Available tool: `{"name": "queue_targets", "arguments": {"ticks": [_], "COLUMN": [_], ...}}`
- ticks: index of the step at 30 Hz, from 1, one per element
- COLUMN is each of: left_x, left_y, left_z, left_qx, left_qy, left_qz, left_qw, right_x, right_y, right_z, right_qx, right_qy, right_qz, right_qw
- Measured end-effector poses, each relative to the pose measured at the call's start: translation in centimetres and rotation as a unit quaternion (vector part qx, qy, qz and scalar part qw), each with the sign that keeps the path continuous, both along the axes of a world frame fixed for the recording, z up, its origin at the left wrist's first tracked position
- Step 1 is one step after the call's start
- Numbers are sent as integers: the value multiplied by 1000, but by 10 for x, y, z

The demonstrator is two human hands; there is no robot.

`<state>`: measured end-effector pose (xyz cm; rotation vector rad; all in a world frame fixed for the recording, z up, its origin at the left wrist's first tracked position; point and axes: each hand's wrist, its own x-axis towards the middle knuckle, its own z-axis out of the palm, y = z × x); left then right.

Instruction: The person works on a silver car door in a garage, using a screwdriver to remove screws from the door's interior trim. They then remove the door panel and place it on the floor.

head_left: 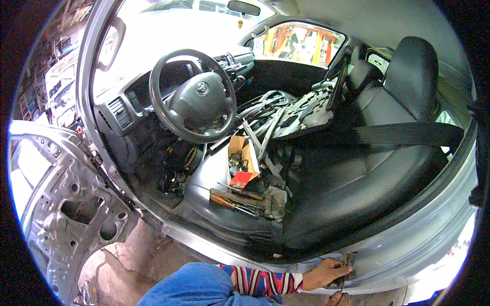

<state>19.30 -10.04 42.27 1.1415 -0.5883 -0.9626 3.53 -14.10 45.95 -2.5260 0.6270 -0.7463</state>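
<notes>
My left hand, below a red, blue and white patterned sleeve, is at the van's silver door-frame panel, low and right of the driver's seat. Its fingers are closed around a small thin piece, too small to name, beside a dark spot in the panel. Just under it, at the bottom edge, only the fingertips of my right hand show. They are closed near a thin dark rod-like piece that rises toward the left hand; its kind is unclear.
Screwdrivers, a grey cloth and an open cardboard box of small parts lie on the black driver's seat. Trim and cables fill the passenger side. A steering wheel stands ahead; the stripped door hangs open left.
</notes>
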Motion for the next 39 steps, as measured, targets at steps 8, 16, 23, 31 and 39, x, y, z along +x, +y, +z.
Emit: {"name": "queue_targets", "arguments": {"ticks": [8, 16, 23, 31, 39], "left_x": [19, 13, 14, 10, 17], "left_y": [-9, -4, 1, 2, 8], "left_z": [-15, -3, 2, 1, -1], "left_qx": [-25, -9, -15, -59, -40], "left_qy": [-40, 21, 17, 4, -58], "left_qz": [-74, -76, -79, -54, -44], "left_qw": [996, 997, 997, 997, 997], "right_x": [3, -5, 0, 19, 7], "right_y": [19, 4, 1, 22, 31], "right_z": [23, 7, 18, 34, -1], "right_qx": [829, 105, -191, 758, 568], "right_qy": [-195, -110, -42, -236, -186], "right_qz": [-3, 57, 35, -104, -53], "right_qw": [525, 987, 980, 600, 800]}}
